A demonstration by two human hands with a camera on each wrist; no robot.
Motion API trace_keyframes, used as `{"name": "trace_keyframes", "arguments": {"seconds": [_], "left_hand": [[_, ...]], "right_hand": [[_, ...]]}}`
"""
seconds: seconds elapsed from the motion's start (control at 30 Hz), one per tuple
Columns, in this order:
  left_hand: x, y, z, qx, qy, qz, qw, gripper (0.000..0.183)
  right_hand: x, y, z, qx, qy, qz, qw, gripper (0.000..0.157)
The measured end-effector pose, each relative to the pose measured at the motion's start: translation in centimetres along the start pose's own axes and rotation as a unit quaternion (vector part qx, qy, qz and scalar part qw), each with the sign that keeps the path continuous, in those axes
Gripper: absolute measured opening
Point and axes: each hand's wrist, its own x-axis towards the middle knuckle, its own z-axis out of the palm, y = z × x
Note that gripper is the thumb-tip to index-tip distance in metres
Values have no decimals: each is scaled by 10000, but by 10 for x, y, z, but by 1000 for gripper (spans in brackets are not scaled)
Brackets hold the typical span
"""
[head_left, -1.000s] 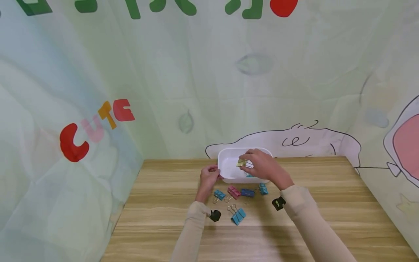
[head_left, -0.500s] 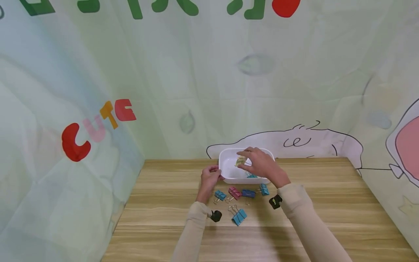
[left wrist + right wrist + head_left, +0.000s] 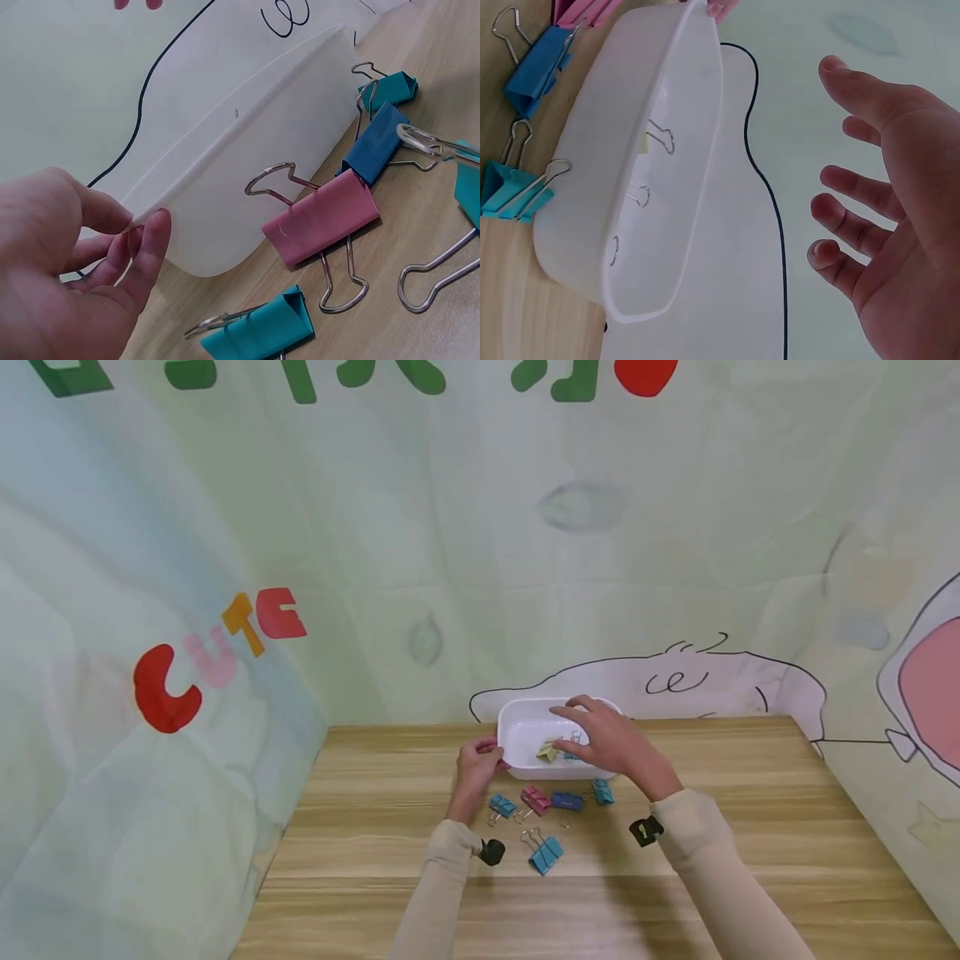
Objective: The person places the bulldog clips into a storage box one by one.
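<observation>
A white plastic box (image 3: pixel 522 718) stands at the back of the table. My left hand (image 3: pixel 477 770) pinches its left rim between thumb and fingers, as the left wrist view shows too. Over the box's right half hovers my right hand (image 3: pixel 611 739), fingers spread and nothing between them. Below it, in the box, lie a yellow binder clip (image 3: pixel 548 750) and a teal binder clip (image 3: pixel 572 757), partly hidden by the fingers. In front of the box sit a pink binder clip (image 3: pixel 321 217), a dark blue binder clip (image 3: pixel 375 142) and several teal binder clips (image 3: pixel 546 855).
A wooden table (image 3: pixel 360 843) carries everything. Right behind the box hangs a printed cloth backdrop (image 3: pixel 375 652), which also runs along the left and right sides. A black wrist camera (image 3: pixel 647 831) sits at the right cuff, another wrist camera (image 3: pixel 492 852) at the left.
The yellow binder clip, held in my right hand before, now lies in the box. The right hand's fingers have parted and moved slightly right. My left hand stays on the rim.
</observation>
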Motion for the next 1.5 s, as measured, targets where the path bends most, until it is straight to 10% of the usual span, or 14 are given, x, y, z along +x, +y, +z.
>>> {"name": "trace_keyframes", "arguments": {"seconds": [0.97,1.5], "left_hand": [[1,0,1,-31,-1,-13,10000,31],[1,0,0,-27,-48,22,10000,32]], "right_hand": [[-103,-31,83,648,-347,-415,9964,57],[-113,-43,119,803,-405,-338,9954,59]]}}
